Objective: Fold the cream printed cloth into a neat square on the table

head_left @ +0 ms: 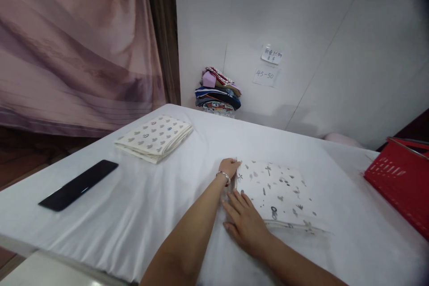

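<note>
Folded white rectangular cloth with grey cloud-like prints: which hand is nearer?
Left. The left hand lies right of that cloth; the right hand lies farther right and lower in view.

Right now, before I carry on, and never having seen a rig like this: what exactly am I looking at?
There is no machine here, just a person's two bare hands. The single picture comes from a camera worn on the head, looking forward and down. The left hand, with a bracelet at its wrist, is at the left edge of a folded patterned cloth; whether it grips is hard to tell. The right hand lies open, palm down, by the same edge, nearer the wearer. The white-covered table also holds a second folded cloth and a flat black object. A red basket shows at the right.
</note>
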`<state>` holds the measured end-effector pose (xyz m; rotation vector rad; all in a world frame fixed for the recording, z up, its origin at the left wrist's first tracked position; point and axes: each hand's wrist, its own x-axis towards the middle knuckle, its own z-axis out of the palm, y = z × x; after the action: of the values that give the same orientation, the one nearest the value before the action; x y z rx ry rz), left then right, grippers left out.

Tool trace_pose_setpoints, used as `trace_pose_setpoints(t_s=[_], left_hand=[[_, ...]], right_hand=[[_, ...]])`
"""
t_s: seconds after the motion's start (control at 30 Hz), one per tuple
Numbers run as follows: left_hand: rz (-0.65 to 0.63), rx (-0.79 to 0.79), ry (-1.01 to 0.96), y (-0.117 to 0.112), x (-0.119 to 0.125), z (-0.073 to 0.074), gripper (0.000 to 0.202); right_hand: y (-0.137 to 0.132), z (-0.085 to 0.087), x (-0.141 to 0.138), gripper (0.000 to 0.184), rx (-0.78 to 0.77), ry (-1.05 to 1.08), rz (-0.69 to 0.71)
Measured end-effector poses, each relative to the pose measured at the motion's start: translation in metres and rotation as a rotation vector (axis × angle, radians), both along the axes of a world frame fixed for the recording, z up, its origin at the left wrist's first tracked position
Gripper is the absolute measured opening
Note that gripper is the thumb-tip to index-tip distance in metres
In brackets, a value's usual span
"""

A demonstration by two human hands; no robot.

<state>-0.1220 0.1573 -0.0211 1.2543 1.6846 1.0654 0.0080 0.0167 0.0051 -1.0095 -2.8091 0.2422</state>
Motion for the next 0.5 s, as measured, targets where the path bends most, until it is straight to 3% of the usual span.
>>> trace_pose_setpoints(t_s=[0.27,0.5], left_hand=[[-0.005,0.034,-0.025,0.002,-0.002,-0.003,0.027],[0.032,0.04,0.003,-0.01,-0.01,0.001,0.032]], right_hand=[[-0.005,-0.008,-0.001,0.051,0.054,0.034,0.018],[-0.005,0.011,0.009,0.051,0.001,0.094,0.026]])
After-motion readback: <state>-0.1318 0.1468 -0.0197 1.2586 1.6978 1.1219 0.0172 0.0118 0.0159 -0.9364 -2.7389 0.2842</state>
